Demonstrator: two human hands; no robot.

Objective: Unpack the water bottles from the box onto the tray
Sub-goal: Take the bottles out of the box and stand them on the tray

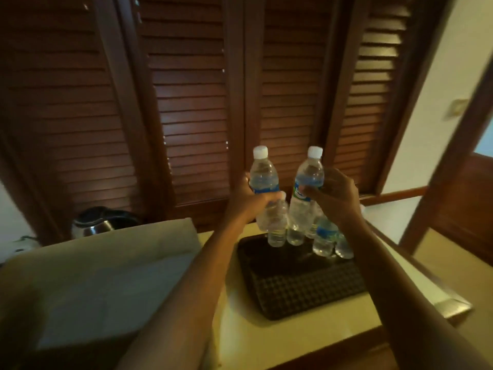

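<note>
My left hand (249, 197) grips a clear water bottle (262, 174) with a white cap and blue label, held upright above the far end of the tray. My right hand (334, 194) grips a second such bottle (308, 180) beside it, slightly tilted. Below them several water bottles (324, 236) stand at the far end of the black textured tray (301, 287). The cardboard box (106, 263) sits at the left with its pale flap up; its inside is hidden.
A steel kettle (93, 222) stands behind the box at the left. Dark wooden louvred shutters (192, 102) rise just behind the cream counter (266, 340). A wooden frame and white wall lie at the right.
</note>
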